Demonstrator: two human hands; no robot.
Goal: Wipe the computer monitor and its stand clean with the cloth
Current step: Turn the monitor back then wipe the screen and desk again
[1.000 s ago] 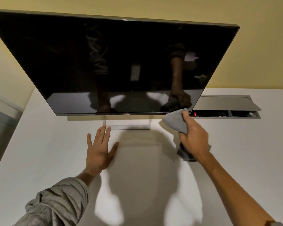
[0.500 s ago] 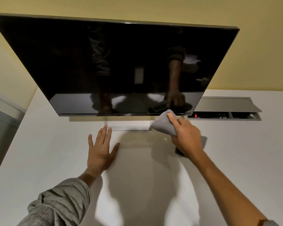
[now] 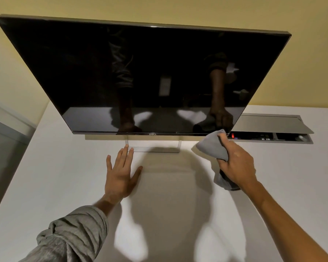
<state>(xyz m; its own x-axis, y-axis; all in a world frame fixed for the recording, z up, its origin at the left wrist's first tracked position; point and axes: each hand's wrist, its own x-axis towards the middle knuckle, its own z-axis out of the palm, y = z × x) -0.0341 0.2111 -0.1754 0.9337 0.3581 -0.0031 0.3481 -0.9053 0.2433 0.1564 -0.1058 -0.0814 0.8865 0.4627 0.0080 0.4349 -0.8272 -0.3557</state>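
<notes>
Left hand (image 3: 121, 178) lies flat, fingers straight, on the white counter (image 3: 45, 176) near the stand (image 3: 153, 147). Right hand (image 3: 237, 165) grips the soft grey cloth (image 3: 211, 146) — limp, bunch it firmly. Dell monitor (image 3: 140, 72) toward the counter's far edge — glossy, likely fragile; wipe lightly.

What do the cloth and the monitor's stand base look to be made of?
Cloth: soft grey fabric, matte, probably microfibre; it bunches and folds in the right hand. Stand base: pale silvery frame with a faint sheen, metal or painted plastic; I cannot tell which.
</notes>
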